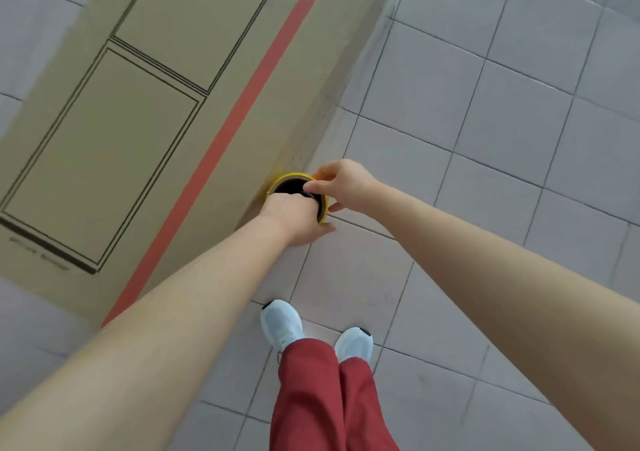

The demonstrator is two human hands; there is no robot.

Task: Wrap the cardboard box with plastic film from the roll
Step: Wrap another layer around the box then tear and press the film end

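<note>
A large cardboard box (166,115) with black printed rectangles and a red tape stripe fills the upper left. Its right side wall drops to the tiled floor. A roll of plastic film (294,182) with a yellow rim and dark hollow core stands upright close against that side wall. My left hand (294,220) grips the roll from the near side, fingers reaching into the core. My right hand (341,184) pinches the roll's upper rim from the right. Clear film on the box side is hard to make out.
Grey floor tiles (485,139) with dark grout spread to the right and below. My two white shoes (282,324) and red trousers (329,398) stand just in front of the box's near corner.
</note>
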